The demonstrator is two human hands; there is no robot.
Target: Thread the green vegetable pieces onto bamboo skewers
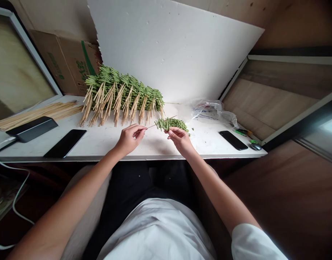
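Note:
Between thumb and fingers, my left hand [131, 139] pinches a thin wooden skewer [151, 126] that slants up to the right. Short green pieces [162, 124] are lined up at the skewer's far end. My right hand [179, 139] is closed at these green pieces, its thumb and fingertips pressed together. A small loose pile of green pieces [182, 124] lies on the table just behind my right hand. Behind my left hand, a large stack of filled skewers [122, 88] has bare stick ends pointing toward me.
Bare skewers [38, 113], a black box-shaped device [33, 129] and a phone [65, 143] lie on the white table [98, 144] at left. At right are a clear plastic bag [216, 111], another phone [233, 140] and a small dark object [255, 146]. A white board [166, 47] stands behind.

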